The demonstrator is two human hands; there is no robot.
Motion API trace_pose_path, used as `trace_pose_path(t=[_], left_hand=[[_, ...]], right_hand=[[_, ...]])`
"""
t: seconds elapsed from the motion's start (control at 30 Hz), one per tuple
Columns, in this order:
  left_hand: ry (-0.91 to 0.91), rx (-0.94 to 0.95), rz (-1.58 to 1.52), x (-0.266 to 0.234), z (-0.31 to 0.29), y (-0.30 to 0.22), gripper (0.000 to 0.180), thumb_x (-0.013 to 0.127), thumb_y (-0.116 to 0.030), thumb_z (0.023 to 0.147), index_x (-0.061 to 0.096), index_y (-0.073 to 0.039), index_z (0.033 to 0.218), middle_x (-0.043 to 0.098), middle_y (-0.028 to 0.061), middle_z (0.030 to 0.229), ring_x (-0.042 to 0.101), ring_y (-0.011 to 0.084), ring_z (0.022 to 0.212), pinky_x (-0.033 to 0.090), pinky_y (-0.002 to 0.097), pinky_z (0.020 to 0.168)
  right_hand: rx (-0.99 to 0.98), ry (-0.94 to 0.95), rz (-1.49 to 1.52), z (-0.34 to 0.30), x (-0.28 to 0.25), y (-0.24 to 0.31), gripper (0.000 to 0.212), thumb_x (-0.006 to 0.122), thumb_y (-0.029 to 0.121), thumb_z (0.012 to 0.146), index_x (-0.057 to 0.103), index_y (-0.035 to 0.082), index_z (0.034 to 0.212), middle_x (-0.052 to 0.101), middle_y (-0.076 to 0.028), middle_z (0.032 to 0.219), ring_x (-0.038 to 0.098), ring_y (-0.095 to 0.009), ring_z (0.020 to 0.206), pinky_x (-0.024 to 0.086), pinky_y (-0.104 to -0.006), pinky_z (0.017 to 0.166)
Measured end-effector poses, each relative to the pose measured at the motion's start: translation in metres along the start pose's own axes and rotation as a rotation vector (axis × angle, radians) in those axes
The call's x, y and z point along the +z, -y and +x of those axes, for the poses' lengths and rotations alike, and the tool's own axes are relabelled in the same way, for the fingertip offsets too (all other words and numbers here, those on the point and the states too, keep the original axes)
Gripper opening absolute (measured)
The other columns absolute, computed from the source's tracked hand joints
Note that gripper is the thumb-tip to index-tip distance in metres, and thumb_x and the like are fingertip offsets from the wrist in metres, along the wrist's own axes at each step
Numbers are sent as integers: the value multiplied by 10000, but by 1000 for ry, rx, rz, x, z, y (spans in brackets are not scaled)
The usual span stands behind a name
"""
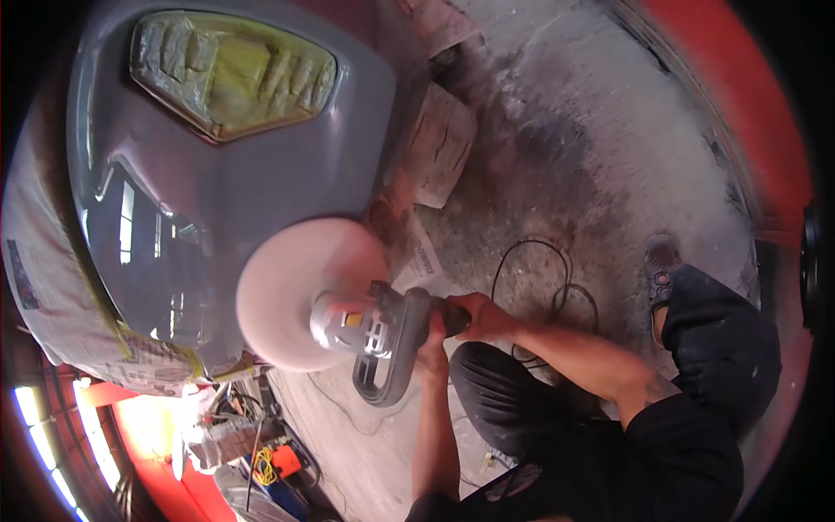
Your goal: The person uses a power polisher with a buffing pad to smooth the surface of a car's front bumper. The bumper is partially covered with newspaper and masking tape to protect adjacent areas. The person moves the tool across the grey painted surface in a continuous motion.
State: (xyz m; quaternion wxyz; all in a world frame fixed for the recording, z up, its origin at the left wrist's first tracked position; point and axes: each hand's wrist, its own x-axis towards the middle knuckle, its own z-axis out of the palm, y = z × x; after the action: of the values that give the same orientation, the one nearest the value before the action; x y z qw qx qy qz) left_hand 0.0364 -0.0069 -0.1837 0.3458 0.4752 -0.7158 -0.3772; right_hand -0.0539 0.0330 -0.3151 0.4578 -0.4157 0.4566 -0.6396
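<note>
Both of my hands are on a grey and black polisher (pixel 391 339) with a loop handle. My left hand (pixel 432 350) wraps round the body by the loop, its fingers partly hidden. Further back, my right hand (pixel 484 316) closes round the dark rear end. The polisher's wide, round white pad (pixel 291 291) looks smooth and smeared, and overlaps the lower edge of a glossy grey car body panel (pixel 261 187). Whether the pad touches the panel I cannot tell. Above it, the headlight (pixel 235 74) is covered with crinkled, yellowish masking.
A black cable (pixel 565 270) loops over the dusty concrete floor (pixel 600 148) beside my legs. Masking paper (pixel 439 148) hangs by the panel, and more covers the car's left side (pixel 52 270). Tools and an orange thing with yellow cord (pixel 274 464) lie at lower left. Red bodywork (pixel 739 96) curves along the right.
</note>
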Motion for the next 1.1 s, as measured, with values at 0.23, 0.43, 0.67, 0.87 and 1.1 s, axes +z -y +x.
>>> trace_pose_path(t=[0.23,0.43,0.67,0.87,1.1], left_hand=[[260,87,-11,42,27,-20,451,854,-271,817,703,6,1138,714,106,1066,665,226,965,524,387,897],[242,312,178,28,45,-3,604,923,-349,693,691,54,1079,741,132,998,684,240,875,548,395,809],[-37,-15,-64,-42,15,-54,420,853,-240,803,699,28,1088,716,110,1034,661,200,964,507,343,903],[-219,233,-297,-57,28,-120,472,854,-262,796,667,18,1127,702,75,1020,654,203,934,514,347,894],[112,307,-125,-56,67,-188,409,831,-291,803,725,0,1069,723,100,994,658,223,927,510,378,876]], right_hand=[[8,-276,-35,-4,-17,-1,428,766,99,720,642,8,1120,710,-124,969,664,-153,933,525,-347,816],[24,-375,114,7,9,-22,442,791,102,745,642,0,1148,713,-118,1056,663,-175,1013,528,-360,865],[-36,-85,-132,14,17,69,529,819,118,663,642,35,1155,718,-172,986,716,-287,925,540,-380,839],[70,4,-293,27,12,161,445,798,137,727,671,77,1150,731,-137,1065,706,-243,1039,536,-371,878],[-40,-283,-48,24,30,191,409,822,209,787,644,-16,1079,717,-84,929,669,-153,886,532,-352,761]])
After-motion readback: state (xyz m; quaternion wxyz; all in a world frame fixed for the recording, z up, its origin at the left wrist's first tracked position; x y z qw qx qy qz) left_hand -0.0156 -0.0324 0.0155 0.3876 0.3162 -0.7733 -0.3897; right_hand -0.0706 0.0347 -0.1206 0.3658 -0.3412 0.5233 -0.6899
